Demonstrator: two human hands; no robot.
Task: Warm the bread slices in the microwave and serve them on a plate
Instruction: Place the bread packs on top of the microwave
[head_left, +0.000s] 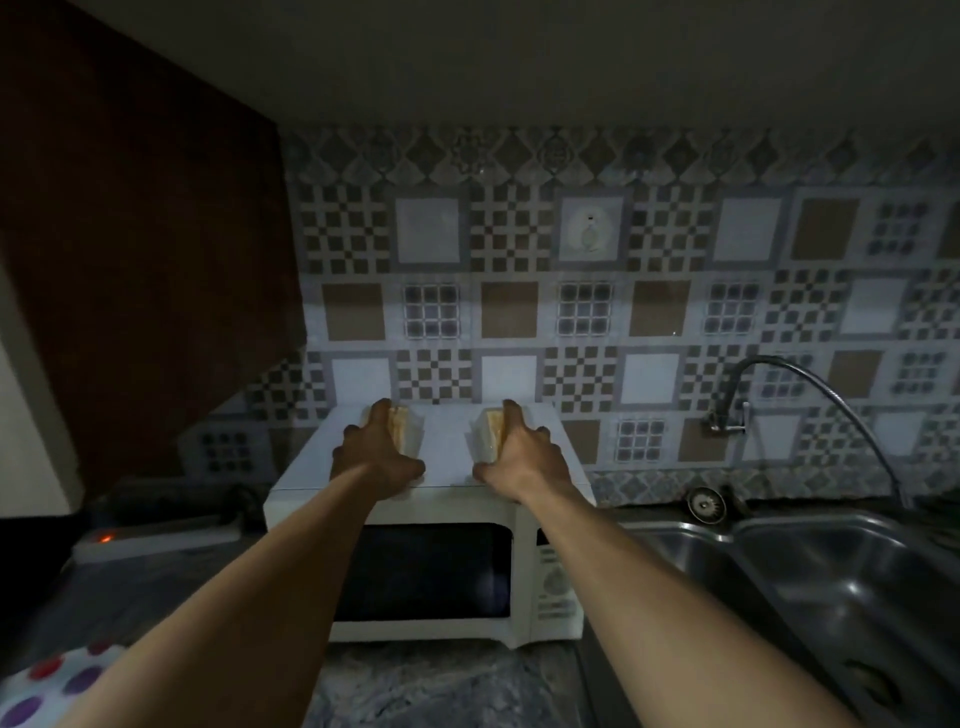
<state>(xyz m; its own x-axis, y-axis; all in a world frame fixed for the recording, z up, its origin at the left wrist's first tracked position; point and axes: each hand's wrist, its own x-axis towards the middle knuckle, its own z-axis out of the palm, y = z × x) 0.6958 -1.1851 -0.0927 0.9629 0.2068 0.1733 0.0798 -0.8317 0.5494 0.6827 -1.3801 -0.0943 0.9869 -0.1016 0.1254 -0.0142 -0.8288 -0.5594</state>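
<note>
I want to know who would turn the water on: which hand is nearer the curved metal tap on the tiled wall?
Right. The right hand rests on the white microwave top, on the side towards the tap; the left hand lies farther away.

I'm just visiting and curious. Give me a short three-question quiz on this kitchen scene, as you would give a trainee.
1. True or false: the door of the microwave is open.
2. Where do the two packs of bread lie? A) in the sink B) on top of the microwave C) on a plate
3. Fill in: the sink is to the ____ of the microwave.

Key
1. False. The door is shut.
2. B. The left hand is on the left bread pack and the right hand is on the right bread pack, both packs on the microwave's top.
3. Right.
</note>
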